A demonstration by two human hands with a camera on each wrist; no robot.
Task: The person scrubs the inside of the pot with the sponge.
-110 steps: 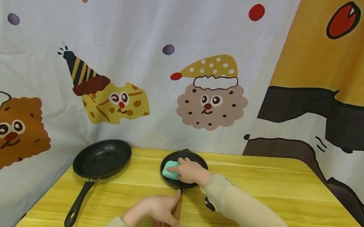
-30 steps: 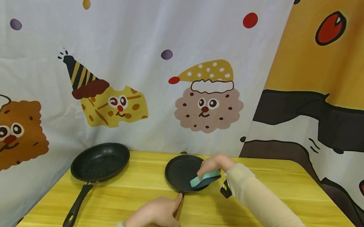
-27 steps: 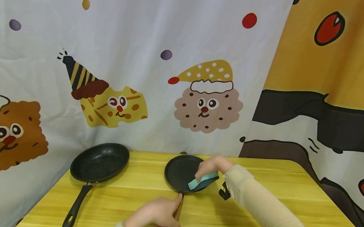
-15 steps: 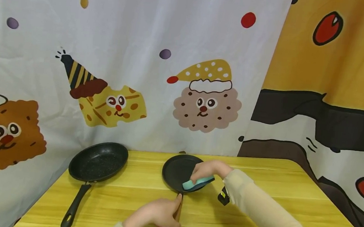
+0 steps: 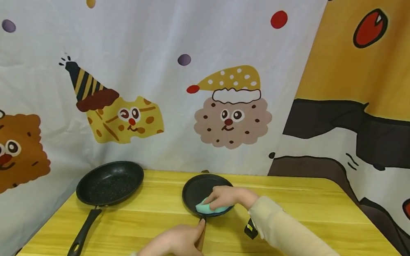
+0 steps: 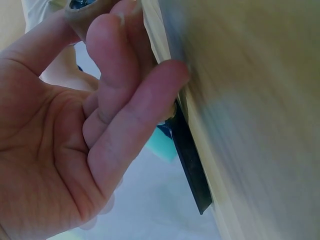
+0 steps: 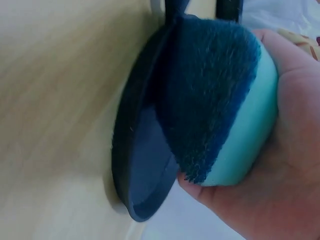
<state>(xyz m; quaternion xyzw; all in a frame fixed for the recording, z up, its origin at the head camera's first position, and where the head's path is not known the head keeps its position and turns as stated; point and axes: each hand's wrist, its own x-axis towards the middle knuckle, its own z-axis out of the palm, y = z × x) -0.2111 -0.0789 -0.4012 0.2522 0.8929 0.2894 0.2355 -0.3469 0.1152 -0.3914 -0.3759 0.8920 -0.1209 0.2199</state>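
A small black frying pan lies on the table with its wooden handle toward me. My left hand pinches that handle from above between thumb and fingers. In my right hand is a sponge, mint green with a dark scouring side. It sits at the pan's near right part, green side up. The right wrist view shows the scouring side tilted against the pan's inner edge. In the left wrist view, curled fingers hide most of the handle, and the pan shows edge-on behind them.
A larger black frying pan sits at the table's left, its black handle pointing toward me. The wood-grain table ends at a printed cloth hanging behind it. A black wrist device hangs under the right sleeve.
My right hand has slid the sponge leftward along the pan's near edge and laid it flatter. Earlier still, the sponge lay at the pan's left side. My left hand keeps its grip on the handle.
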